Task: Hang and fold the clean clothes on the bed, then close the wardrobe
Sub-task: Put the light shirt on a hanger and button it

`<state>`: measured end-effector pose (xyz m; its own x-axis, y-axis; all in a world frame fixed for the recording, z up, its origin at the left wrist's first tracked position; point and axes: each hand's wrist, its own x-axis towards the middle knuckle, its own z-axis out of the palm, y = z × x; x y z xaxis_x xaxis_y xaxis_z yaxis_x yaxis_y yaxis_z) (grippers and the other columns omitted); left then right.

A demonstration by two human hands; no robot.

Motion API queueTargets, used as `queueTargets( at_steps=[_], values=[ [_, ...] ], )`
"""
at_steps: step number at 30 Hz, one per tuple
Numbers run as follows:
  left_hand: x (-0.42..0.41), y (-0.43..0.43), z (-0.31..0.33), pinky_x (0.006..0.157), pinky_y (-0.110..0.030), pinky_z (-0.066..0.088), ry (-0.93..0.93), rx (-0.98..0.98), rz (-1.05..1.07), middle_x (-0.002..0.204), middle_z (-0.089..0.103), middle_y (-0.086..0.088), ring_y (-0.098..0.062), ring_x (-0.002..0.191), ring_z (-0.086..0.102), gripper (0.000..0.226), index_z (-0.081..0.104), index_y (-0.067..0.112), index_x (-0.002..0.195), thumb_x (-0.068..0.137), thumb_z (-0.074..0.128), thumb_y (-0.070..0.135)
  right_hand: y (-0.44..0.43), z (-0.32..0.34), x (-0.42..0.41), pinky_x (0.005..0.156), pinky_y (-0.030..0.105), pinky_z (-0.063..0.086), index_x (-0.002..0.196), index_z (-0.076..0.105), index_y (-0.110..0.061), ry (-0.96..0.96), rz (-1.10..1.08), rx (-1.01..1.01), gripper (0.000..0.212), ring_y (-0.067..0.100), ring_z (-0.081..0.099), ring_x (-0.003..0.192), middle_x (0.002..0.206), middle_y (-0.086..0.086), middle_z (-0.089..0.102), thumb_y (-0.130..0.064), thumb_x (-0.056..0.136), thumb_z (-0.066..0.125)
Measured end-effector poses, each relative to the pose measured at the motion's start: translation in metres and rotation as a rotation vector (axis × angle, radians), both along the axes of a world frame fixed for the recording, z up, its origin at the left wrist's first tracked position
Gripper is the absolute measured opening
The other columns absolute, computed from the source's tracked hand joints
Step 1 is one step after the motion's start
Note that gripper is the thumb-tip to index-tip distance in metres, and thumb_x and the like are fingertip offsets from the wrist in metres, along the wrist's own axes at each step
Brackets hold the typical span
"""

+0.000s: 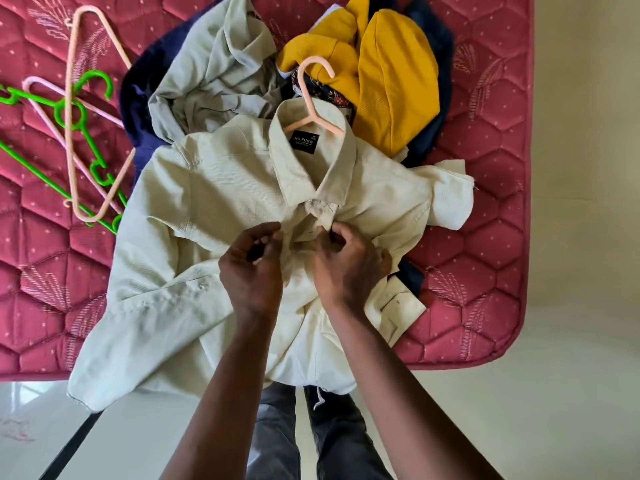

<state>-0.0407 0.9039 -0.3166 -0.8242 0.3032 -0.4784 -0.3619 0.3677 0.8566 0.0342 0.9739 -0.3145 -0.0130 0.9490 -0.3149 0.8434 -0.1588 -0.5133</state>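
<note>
Underneath everything, the bed's maroon quilted mattress. Spread front-up over its near edge, hem hanging off toward the floor: the pale cream long-sleeved collared cotton shirt, a peach plastic hanger already threaded through the neck, hook pointing away. Behind it, a heap yet to sort: crumpled grey-green garment, mustard-yellow knit garment, dark navy cloth below. Left of the shirt on the mattress, loose peach, pink and green plastic hangers.

Likely light, soft and limp, with stiffness only at collar, cuffs and placket; not slippery, not fragile. Best lifted by the hanger hook, straightened by the shoulder seams.

At the placket just below the collar, right grip closed to a pinch on the shirt's front edge; left grip curled, fingertips at the opposite edge, seemingly pinching it too, though shadow hides the contact. Probably buttoning.

Inside the collar, small black label, white lettering: "NO FUSS"; finer line beneath illegible.
</note>
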Motion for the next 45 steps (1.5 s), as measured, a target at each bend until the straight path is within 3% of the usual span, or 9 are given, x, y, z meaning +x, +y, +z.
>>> queueTargets(
  at_steps=[3, 5, 8, 12, 17, 20, 27, 36, 45],
  values=[
    [0.001, 0.002, 0.013, 0.069, -0.025, 0.054, 0.169, -0.074, -0.171, 0.076, 0.074, 0.007, -0.007, 0.072, 0.07, 0.011, 0.079, 0.024, 0.1, 0.091, 0.077, 0.018, -0.003, 0.018, 0.019, 0.105, 0.051, 0.046, 0.091, 0.072, -0.032, 0.221, -0.047, -0.11, 0.022, 0.009, 0.069, 0.095, 0.092, -0.014, 0.075, -0.053, 0.091, 0.066],
    [0.002, 0.004, 0.023, 0.067, -0.024, 0.055, 0.197, -0.066, -0.268, 0.077, 0.075, 0.008, -0.006, 0.072, 0.072, 0.01, 0.078, 0.022, 0.099, 0.09, 0.079, 0.017, 0.0, 0.03, 0.026, 0.087, 0.037, 0.058, 0.092, 0.072, -0.022, 0.468, -0.145, -0.291, 0.018, 0.011, 0.072, 0.088, 0.09, -0.005, 0.077, -0.04, 0.094, 0.07],
    [0.002, 0.005, 0.03, 0.072, -0.028, 0.059, 0.055, 0.01, -0.361, 0.08, 0.078, 0.002, -0.013, 0.072, 0.075, 0.009, 0.078, 0.016, 0.096, 0.09, 0.078, 0.009, 0.01, 0.046, 0.032, 0.075, 0.023, 0.056, 0.096, 0.073, -0.012, 0.683, -0.27, -0.515, 0.003, 0.011, 0.074, 0.082, 0.088, 0.002, 0.078, -0.01, 0.094, 0.073],
    [0.0, 0.005, 0.033, 0.085, -0.039, 0.061, -0.051, 0.059, -0.427, 0.086, 0.08, 0.0, -0.019, 0.082, 0.077, 0.012, 0.08, 0.016, 0.098, 0.091, 0.076, 0.006, 0.015, 0.055, 0.033, 0.072, 0.023, 0.057, 0.103, 0.075, -0.004, 0.791, -0.329, -0.688, 0.011, 0.014, 0.074, 0.08, 0.088, 0.006, 0.078, -0.005, 0.092, 0.074],
    [-0.004, 0.004, 0.031, 0.084, -0.04, 0.062, -0.061, 0.039, -0.453, 0.087, 0.079, 0.0, -0.018, 0.084, 0.077, 0.008, 0.078, 0.015, 0.095, 0.089, 0.081, 0.012, 0.011, 0.053, 0.036, 0.079, 0.03, 0.063, 0.098, 0.077, -0.001, 0.757, -0.319, -0.643, 0.014, 0.019, 0.076, 0.08, 0.084, 0.011, 0.078, -0.013, 0.091, 0.076],
    [-0.003, 0.004, 0.03, 0.082, -0.038, 0.061, -0.024, 0.006, -0.53, 0.087, 0.079, 0.002, -0.016, 0.083, 0.076, 0.007, 0.077, 0.017, 0.097, 0.091, 0.08, 0.016, 0.008, 0.054, 0.038, 0.065, 0.021, 0.059, 0.098, 0.074, 0.003, 0.818, -0.329, -0.614, 0.012, 0.013, 0.074, 0.067, 0.074, 0.005, 0.076, -0.007, 0.094, 0.073],
    [-0.001, 0.01, 0.034, 0.066, -0.013, 0.052, 0.133, -0.063, -0.605, 0.079, 0.075, 0.011, -0.001, 0.074, 0.073, 0.005, 0.076, 0.017, 0.097, 0.093, 0.075, 0.014, 0.003, 0.046, 0.04, 0.071, 0.025, 0.061, 0.101, 0.076, -0.005, 0.756, -0.251, -0.472, 0.01, 0.015, 0.074, 0.075, 0.084, 0.008, 0.078, -0.003, 0.091, 0.075],
    [-0.004, 0.009, 0.029, 0.083, -0.058, 0.061, -0.061, -0.011, -0.49, 0.083, 0.078, -0.003, -0.028, 0.082, 0.076, 0.012, 0.078, 0.023, 0.093, 0.086, 0.082, 0.032, 0.021, 0.045, 0.05, 0.077, 0.028, 0.061, 0.104, 0.077, -0.002, 0.851, -0.216, -0.623, 0.013, 0.021, 0.075, 0.084, 0.09, 0.013, 0.078, -0.009, 0.092, 0.074],
    [-0.01, 0.01, 0.032, 0.091, -0.052, 0.061, -0.092, -0.007, -0.586, 0.09, 0.081, 0.002, -0.016, 0.089, 0.077, 0.014, 0.083, 0.024, 0.1, 0.088, 0.081, 0.031, 0.031, 0.038, 0.046, 0.067, 0.023, 0.057, 0.089, 0.078, -0.005, 0.754, -0.112, -0.543, 0.008, 0.013, 0.07, 0.069, 0.078, 0.009, 0.077, -0.009, 0.084, 0.083]
  ],
)
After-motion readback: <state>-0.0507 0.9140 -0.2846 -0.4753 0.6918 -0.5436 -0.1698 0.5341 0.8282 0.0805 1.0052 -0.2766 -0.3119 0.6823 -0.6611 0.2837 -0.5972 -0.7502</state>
